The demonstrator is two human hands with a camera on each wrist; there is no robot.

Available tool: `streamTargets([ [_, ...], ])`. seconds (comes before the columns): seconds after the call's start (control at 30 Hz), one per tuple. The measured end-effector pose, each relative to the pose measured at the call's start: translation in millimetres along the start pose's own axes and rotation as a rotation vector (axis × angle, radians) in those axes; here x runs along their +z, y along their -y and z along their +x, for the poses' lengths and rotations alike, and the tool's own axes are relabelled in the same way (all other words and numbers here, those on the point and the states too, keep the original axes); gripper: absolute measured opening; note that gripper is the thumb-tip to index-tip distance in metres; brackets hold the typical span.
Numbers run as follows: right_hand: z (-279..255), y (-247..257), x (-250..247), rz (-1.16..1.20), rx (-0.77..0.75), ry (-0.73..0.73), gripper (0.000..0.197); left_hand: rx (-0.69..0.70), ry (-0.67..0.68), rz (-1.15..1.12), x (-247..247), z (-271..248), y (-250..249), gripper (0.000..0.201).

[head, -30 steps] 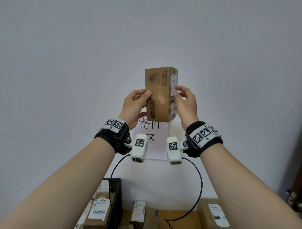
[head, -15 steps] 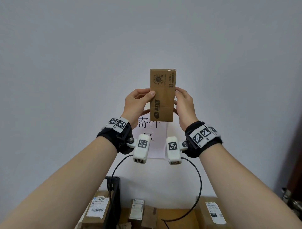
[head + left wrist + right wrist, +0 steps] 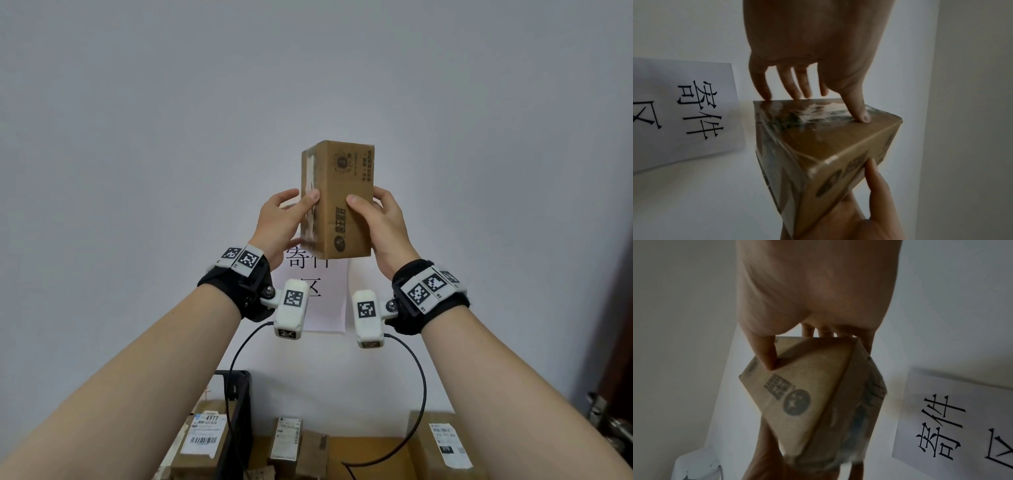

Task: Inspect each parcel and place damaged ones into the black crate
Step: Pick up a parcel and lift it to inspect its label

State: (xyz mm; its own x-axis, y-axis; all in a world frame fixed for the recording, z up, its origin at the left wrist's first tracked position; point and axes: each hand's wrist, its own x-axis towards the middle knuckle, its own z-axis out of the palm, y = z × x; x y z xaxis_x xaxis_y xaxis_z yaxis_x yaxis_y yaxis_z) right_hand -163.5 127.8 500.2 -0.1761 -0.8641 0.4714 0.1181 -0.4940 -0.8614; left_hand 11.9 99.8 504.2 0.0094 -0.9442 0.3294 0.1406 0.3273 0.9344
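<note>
Left hand (image 3: 279,222): at about 11 o'clock from the frame centre in the head view, raised; thumb pressed on the taped side of the held parcel, fingers curled round behind it, clamped on it.
Right hand (image 3: 383,224): at about 1 o'clock, raised level with the left; thumb on the printed front face, fingers wrapped round the far side, gripping the same parcel.
Held parcel (image 3: 342,202): a small brown cardboard box, upright on its short end, in the air between both hands, in front of the wall; clear tape runs down its left face, dark print and a round logo on the front.
Black crate (image 3: 241,404): at 7 o'clock, low in the frame, only its right wall and top corner showing; a brown parcel with a white label reading 4977 (image 3: 205,435) sits inside it, against that wall.
Loose parcels: a narrow labelled box (image 3: 286,438) at 6 o'clock just right of the crate, outside it; a larger labelled box (image 3: 442,442) at 5 o'clock, well apart from the crate.
Paper sign (image 3: 325,308): white sheet with black characters, flat on the wall behind the hands, partly hidden by the held parcel.
Wall (image 3: 308,68): plain pale grey, farthest back.
</note>
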Motion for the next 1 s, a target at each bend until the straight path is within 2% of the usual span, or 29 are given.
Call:
streamTargets([
  [0.07, -1.9, -0.6, 0.9, 0.023, -0.002, 0.023, 0.047, -0.014, 0.028, 0.052, 0.3, 0.3, -1.6, 0.066],
  [0.23, -0.4, -6.1, -2.6, 0.009, -0.047, -0.041, 0.047, 0.041, -0.018, -0.012, -0.6, -2.1, 1.3, 0.048],
  [0.33, 3.3, -4.3, -4.6, -0.097, -0.143, -0.132, 0.029, 0.087, -0.03, -0.062, -2.4, -4.2, 4.0, 0.04],
  [0.43, 7.5, -5.9, -5.8, -0.152, -0.158, -0.153, 0.019, 0.118, -0.036, -0.093, -1.3, -6.5, 3.1, 0.034],
  [0.73, 4.9, -5.8, -7.6, -0.097, -0.101, -0.154, 0.027, 0.165, -0.07, -0.129, 1.0, -5.6, -2.1, 0.021],
  [0.9, 3.3, -6.6, -8.3, -0.077, -0.086, -0.167, 0.025, 0.153, -0.058, -0.129, 2.9, -6.0, -0.7, 0.019],
  [1.0, 2.5, -5.6, -7.3, -0.065, -0.071, -0.175, 0.024, 0.15, -0.05, -0.123, 3.0, -6.2, -0.4, 0.026],
])
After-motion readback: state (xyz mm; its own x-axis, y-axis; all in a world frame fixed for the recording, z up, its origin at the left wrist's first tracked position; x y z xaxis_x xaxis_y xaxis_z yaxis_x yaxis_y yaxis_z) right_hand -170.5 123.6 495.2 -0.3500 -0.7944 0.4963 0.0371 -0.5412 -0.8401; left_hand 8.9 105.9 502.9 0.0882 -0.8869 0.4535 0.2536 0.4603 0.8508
